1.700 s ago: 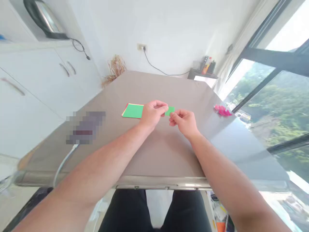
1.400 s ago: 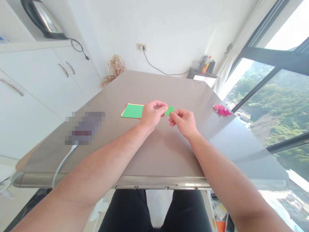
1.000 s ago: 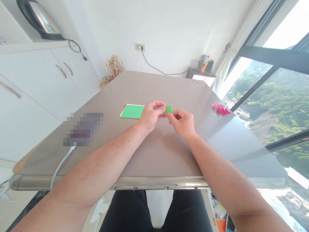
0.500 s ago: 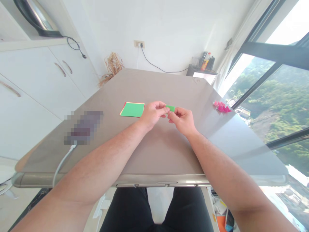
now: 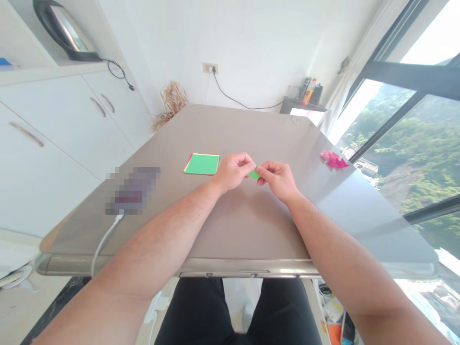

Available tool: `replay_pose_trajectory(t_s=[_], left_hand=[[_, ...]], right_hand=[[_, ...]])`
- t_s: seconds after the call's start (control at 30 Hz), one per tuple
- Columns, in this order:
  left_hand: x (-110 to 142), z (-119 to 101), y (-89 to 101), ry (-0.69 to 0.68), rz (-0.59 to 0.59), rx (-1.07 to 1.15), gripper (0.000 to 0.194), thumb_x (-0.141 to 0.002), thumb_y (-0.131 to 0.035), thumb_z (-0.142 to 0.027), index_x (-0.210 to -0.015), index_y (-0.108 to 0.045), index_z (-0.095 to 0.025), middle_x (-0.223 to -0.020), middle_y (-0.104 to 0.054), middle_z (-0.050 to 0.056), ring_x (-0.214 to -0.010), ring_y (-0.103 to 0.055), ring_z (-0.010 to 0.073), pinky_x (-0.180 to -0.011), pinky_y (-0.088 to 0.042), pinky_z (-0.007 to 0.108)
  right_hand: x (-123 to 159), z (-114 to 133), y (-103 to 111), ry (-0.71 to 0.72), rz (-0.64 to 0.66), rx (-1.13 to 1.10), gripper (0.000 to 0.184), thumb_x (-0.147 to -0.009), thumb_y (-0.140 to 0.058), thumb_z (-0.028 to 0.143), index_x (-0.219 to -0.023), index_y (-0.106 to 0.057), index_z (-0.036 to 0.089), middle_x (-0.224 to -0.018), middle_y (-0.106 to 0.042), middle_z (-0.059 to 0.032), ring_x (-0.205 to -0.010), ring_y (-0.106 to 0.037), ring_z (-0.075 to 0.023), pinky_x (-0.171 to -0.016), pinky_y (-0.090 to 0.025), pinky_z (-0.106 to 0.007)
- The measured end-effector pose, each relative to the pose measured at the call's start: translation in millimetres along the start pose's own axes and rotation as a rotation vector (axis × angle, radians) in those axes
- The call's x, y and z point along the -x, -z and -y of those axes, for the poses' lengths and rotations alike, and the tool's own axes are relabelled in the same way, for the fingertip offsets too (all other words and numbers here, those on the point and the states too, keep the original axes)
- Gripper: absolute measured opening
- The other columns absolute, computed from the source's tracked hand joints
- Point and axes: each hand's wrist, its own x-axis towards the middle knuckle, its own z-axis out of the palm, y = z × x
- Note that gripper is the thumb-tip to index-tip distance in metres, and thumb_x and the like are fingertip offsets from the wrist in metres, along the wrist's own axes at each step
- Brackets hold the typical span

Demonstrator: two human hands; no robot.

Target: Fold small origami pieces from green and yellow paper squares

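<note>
A small folded piece of green paper (image 5: 253, 175) is pinched between my two hands above the middle of the table. My left hand (image 5: 235, 171) grips its left edge with thumb and fingers closed. On the other side, my right hand (image 5: 278, 178) pinches the right end. The fingers cover much of the paper, so its full shape is hidden. Just left of my left hand lies a stack of square coloured paper (image 5: 201, 164), green on top with red and pale yellow edges showing.
Pink folded paper pieces (image 5: 335, 159) lie near the table's right edge. A pixelated dark object (image 5: 134, 189) with a white cable (image 5: 102, 239) sits on the left of the grey table (image 5: 247, 225). Dried stalks (image 5: 171, 100) stand beyond the far left corner.
The green paper has turned, and now shows below my fingertips instead of above them. My hands are slightly farther apart. The whole view has shifted a little.
</note>
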Motion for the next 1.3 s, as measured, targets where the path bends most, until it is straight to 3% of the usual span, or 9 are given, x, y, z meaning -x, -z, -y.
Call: replay_pose_trajectory(t_s=[0.2, 0.47, 0.67, 0.93, 1.1, 1.3], left_hand=[[3.5, -1.8, -2.0, 0.027, -0.005, 0.009, 0.019, -0.082, -0.071, -0.036, -0.078, -0.067, -0.018, -0.073, -0.069, 0.002, -0.069, -0.066, 0.0154, -0.066, -0.054, 0.028], [2.6, -3.4, -1.5, 0.135, -0.005, 0.077, 0.020, -0.077, -0.080, -0.032, -0.082, -0.069, -0.016, -0.072, -0.074, 0.006, -0.064, -0.071, 0.0188, -0.066, -0.057, 0.034], [3.5, -1.1, -5.3, 0.127, -0.033, 0.148, 0.034, -0.076, -0.079, -0.025, -0.104, -0.060, -0.021, -0.074, -0.075, 0.002, -0.067, -0.074, 0.0196, -0.069, -0.059, 0.035], [5.2, -2.4, -8.4, 0.086, -0.016, 0.243, 0.025, -0.075, -0.076, -0.017, -0.092, -0.058, -0.020, -0.075, -0.072, -0.001, -0.069, -0.072, 0.0157, -0.071, -0.059, 0.032], [5.7, 1.3, -6.8, 0.122, 0.014, 0.260, 0.017, -0.078, -0.075, -0.022, -0.090, -0.064, -0.019, -0.080, -0.075, 0.003, -0.069, -0.072, 0.0165, -0.072, -0.060, 0.034], [5.9, 0.0, -6.7, 0.157, -0.041, 0.284, 0.018, -0.077, -0.079, -0.028, -0.086, -0.068, -0.018, -0.079, -0.075, 0.003, -0.068, -0.072, 0.0165, -0.069, -0.061, 0.034]], right_hand=[[-1.6, -3.0, 0.1, 0.018, -0.071, -0.043, 0.023, -0.077, -0.072, 0.039, -0.068, -0.064, 0.020, -0.053, -0.061, 0.0020, -0.052, -0.053, -0.0124, -0.055, -0.041, -0.028], [-3.6, -4.4, -0.3, -0.029, -0.123, -0.160, 0.024, -0.078, -0.074, 0.039, -0.070, -0.065, 0.019, -0.055, -0.063, 0.0007, -0.054, -0.058, -0.0131, -0.059, -0.048, -0.030], [-0.5, 0.6, -3.8, 0.035, -0.150, -0.064, 0.035, -0.075, -0.076, 0.040, -0.102, -0.066, 0.021, -0.064, -0.069, 0.0028, -0.057, -0.064, -0.0147, -0.059, -0.052, -0.030], [-1.9, -2.0, -2.8, 0.048, -0.096, -0.158, 0.029, -0.073, -0.079, 0.039, -0.080, -0.057, 0.022, -0.066, -0.067, 0.0030, -0.059, -0.067, -0.0145, -0.061, -0.056, -0.032], [-1.3, -6.0, 1.2, 0.039, -0.061, -0.171, 0.024, -0.075, -0.077, 0.034, -0.082, -0.058, 0.022, -0.069, -0.068, 0.0023, -0.060, -0.066, -0.0143, -0.062, -0.056, -0.032], [-0.7, -6.0, 3.0, 0.097, 0.021, -0.185, 0.011, -0.080, -0.073, 0.027, -0.089, -0.069, 0.022, -0.076, -0.073, 0.0001, -0.065, -0.067, -0.0142, -0.065, -0.056, -0.032]])
